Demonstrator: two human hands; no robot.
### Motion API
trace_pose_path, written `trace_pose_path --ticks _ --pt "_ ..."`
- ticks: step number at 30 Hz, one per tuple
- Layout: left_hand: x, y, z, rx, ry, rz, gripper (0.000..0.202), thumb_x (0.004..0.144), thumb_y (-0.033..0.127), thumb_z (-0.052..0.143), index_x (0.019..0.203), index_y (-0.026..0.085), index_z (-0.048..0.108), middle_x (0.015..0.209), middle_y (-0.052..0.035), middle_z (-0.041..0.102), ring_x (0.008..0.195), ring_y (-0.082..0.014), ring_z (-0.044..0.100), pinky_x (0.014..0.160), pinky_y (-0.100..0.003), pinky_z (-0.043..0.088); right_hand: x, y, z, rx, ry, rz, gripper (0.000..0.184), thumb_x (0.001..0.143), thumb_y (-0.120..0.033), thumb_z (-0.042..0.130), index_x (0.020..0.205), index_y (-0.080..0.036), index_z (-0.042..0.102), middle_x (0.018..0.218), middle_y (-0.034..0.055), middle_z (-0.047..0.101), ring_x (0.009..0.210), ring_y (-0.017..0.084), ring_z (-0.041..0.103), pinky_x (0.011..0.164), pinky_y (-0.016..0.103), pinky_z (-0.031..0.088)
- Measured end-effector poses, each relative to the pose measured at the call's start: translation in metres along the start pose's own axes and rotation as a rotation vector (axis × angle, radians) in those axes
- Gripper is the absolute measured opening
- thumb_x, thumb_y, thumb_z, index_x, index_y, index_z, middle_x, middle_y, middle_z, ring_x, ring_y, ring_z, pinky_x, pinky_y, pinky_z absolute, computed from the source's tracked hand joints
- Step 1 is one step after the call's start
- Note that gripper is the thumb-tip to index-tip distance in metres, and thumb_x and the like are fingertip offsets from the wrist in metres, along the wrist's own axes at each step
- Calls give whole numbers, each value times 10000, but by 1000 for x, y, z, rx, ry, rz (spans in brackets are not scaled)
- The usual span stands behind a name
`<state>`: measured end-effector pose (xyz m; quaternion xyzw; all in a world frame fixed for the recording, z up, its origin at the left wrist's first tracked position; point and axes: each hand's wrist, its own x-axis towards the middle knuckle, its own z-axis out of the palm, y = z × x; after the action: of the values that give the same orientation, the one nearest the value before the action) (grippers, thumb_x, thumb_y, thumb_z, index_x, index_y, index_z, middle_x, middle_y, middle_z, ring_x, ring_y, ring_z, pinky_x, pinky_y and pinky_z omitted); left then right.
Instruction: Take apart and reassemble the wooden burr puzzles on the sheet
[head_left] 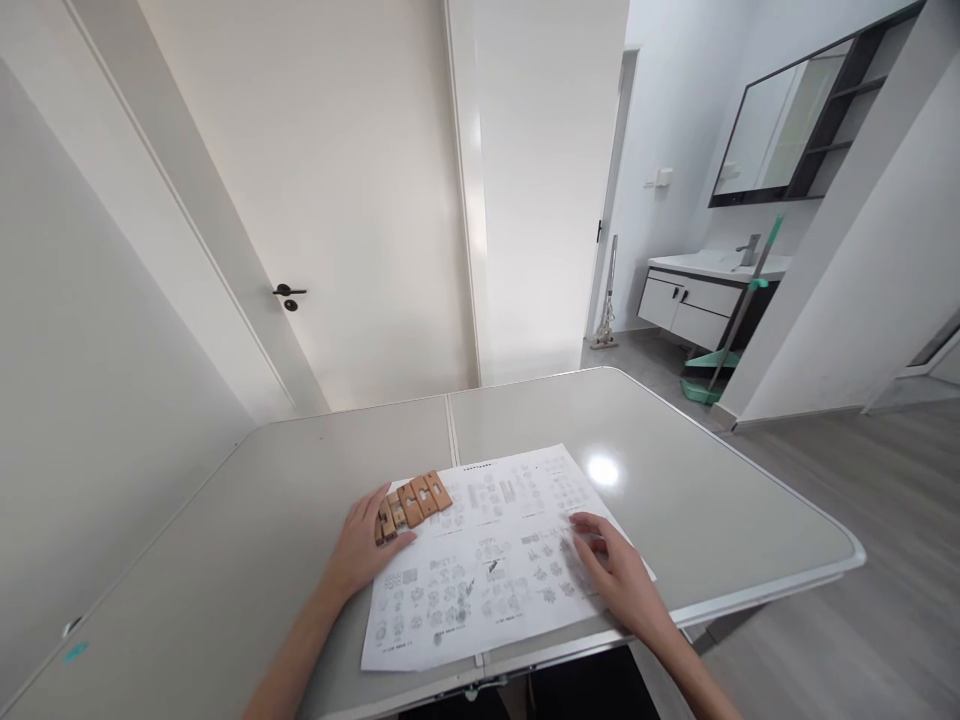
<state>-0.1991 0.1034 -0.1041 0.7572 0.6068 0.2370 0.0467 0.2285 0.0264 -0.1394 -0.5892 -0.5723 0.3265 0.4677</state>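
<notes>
A large white sheet printed with small grey drawings lies on the table in front of me. On its upper left part sits a row of flat wooden pieces with cut-out holes, side by side and slightly tilted. My left hand is round the left end of this row, fingers on the far side and thumb on the near side, hiding part of it. At the sheet's right edge rests my right hand, fingers loosely curved and apart, holding nothing.
The grey folding table has a seam down its middle and a metal rim. Behind it stands a white door with a black handle. Farther right are a sink cabinet, a mop and a green dustpan.
</notes>
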Motion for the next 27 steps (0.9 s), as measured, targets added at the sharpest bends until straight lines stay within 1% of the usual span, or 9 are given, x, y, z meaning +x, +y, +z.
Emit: trace_pose_path --ticks 3,8,12,20,27 --pt "-1 -2 2 -35 25 -19 802 827 578 703 1509 269 414 1455 -116 553 1355 -356 506 1127 -524 424 0 -1 -1 5 0 -3 411 918 -492 567 1232 -236 635 1234 108 711 968 268 718 831 388 582" --pt "1 -4 4 -75 33 -21 749 847 534 701 1492 269 430 1418 -112 586 1322 -345 539 1118 -517 436 -1 -2 -1 -7 -7 -1 394 924 -486 561 1219 -236 637 1214 106 714 958 266 718 802 383 581" --pt "1 -4 4 -82 31 -31 755 848 541 700 1494 266 423 1400 -112 596 1303 -345 552 1105 -519 445 -1 -4 -1 -11 -7 -4 386 925 -481 560 1210 -235 642 1202 104 719 959 264 719 825 387 576" --pt "2 -4 1 -117 26 -47 720 842 564 690 1465 288 457 1364 -101 614 1288 -346 556 1103 -534 444 0 -3 -1 -20 -5 5 416 923 -521 539 1206 -235 648 1217 108 720 964 267 723 781 368 583" --pt "2 -1 0 -118 44 -40 717 816 528 725 1439 264 489 1307 -93 645 1242 -330 584 1097 -513 455 0 -4 -2 -19 -14 6 407 929 -504 541 1220 -236 637 1237 107 713 978 266 720 783 365 577"
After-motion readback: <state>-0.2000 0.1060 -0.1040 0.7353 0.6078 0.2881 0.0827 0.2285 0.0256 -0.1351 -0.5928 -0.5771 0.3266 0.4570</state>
